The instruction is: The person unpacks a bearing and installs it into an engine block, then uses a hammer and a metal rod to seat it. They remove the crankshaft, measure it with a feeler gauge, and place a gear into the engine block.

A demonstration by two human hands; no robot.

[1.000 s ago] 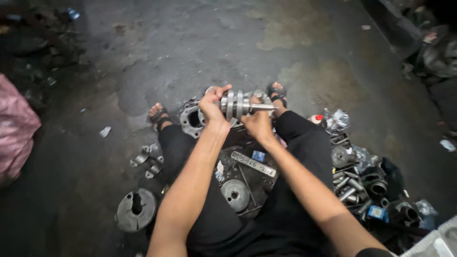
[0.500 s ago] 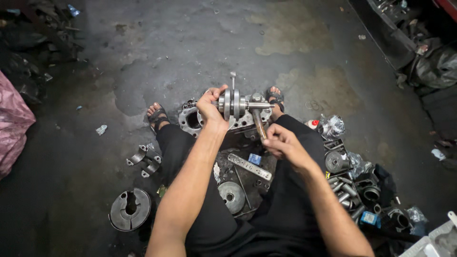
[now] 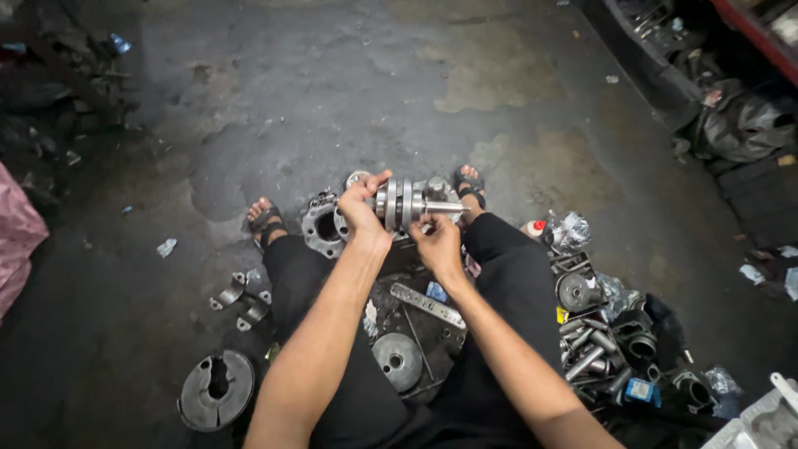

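Dim overhead light, dark shadowed corners, sharp centre, slight wide-angle edge distortion

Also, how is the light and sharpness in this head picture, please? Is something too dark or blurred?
Head view: light falls on the middle of the concrete floor; corners go dark, edges bend slightly. The metal crankshaft glints, held by the left hand; the right hand looks fairly sharp. The parts pile stays dim.

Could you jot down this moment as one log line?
left hand: grips crankshaft | right hand: under its shaft end | metal parts: on floor at right
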